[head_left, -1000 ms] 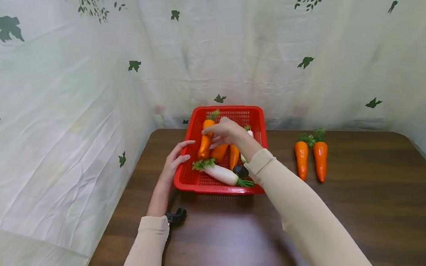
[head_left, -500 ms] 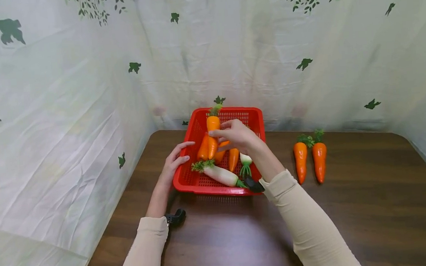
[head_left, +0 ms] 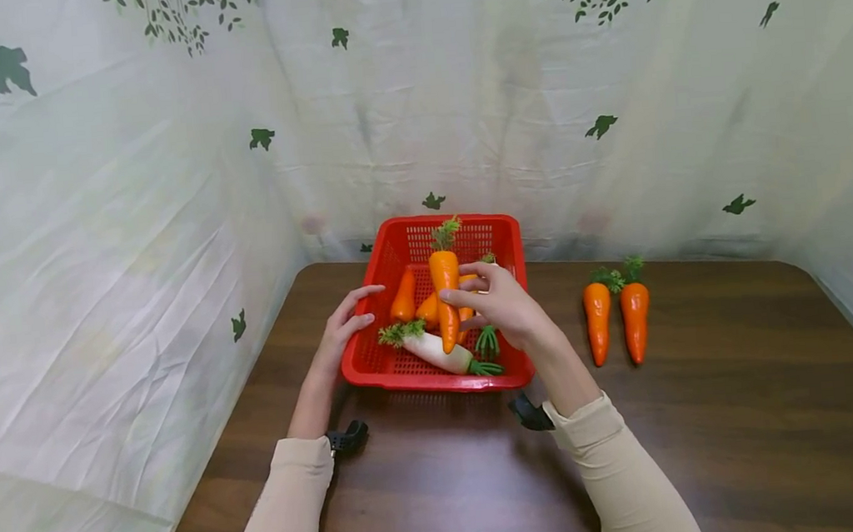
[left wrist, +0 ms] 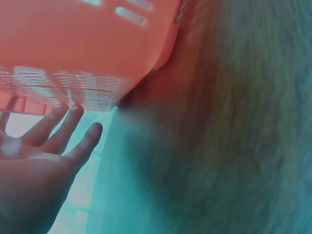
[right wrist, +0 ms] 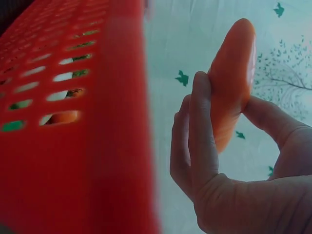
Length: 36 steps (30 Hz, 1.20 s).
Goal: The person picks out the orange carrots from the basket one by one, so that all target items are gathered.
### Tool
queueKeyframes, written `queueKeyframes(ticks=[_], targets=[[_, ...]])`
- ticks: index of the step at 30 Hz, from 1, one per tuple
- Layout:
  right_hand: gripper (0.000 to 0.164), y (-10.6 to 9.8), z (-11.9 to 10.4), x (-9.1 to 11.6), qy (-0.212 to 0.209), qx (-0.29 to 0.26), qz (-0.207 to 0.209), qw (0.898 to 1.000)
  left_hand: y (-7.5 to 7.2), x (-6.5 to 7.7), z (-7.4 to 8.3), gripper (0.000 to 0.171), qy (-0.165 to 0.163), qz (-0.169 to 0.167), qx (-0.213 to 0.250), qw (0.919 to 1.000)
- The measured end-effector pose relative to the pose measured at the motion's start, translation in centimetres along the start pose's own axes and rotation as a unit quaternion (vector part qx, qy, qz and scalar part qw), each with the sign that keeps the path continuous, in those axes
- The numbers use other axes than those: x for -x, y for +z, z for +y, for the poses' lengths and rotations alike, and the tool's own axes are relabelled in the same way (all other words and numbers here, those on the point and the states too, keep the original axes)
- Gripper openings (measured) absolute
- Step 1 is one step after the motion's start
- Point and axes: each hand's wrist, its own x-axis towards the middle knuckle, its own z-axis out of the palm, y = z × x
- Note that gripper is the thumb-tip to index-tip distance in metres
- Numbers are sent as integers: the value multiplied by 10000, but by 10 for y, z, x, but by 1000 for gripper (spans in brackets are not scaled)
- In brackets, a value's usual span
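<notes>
My right hand (head_left: 500, 300) pinches an orange carrot (head_left: 446, 285) with a leafy green top, held over the red basket (head_left: 436, 385). In the right wrist view the thumb and fingers press the carrot (right wrist: 234, 80) from both sides, its tip pointing up past the basket wall. At the basket's left side, my left hand (head_left: 337, 331) rests with spread fingers at the rim. The left wrist view shows the left hand's fingers (left wrist: 61, 136) nearly straight against the basket's slotted wall. Inside the basket lie another carrot (head_left: 403, 297), a white radish (head_left: 433, 349) and more vegetables, partly hidden by my right hand.
Two carrots lie side by side on the brown wooden table (head_left: 735, 359), right of the basket: a left one (head_left: 598, 319) and a right one (head_left: 635, 320). Behind the table hangs a pale curtain (head_left: 474, 112) with green leaf prints; more curtain runs along the left.
My right hand has lifted the carrot off the basket's left part and carried it right and toward me, uncovering another carrot there. The left hand stays at the rim.
</notes>
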Motion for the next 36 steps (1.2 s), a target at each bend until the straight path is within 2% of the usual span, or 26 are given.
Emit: queueKeyframes(ticks=[6,11,16,21,26,36], targets=[[71,-4,11,5,-73,-11,191,9998,-1,1,-2,46,13,25,37,10000],[70,-3,13,2,-244,-23,187,9995,-5,3,-4,46,-33,152,-13,9999],[67,-9,13,7,-245,-10,317,9992,-3,2,-4,47,-20,62,-79,9999],[66,-22,15,14,-277,-92,407,9987,-1,0,-3,46,-14,9,-20,10000],[67,-45,16,23,-233,36,605,9979,1,-2,-3,45,8,-81,143,9999],[70,-77,24,33,-127,294,792,9963,1,-1,0,46,-98,25,33,9999]])
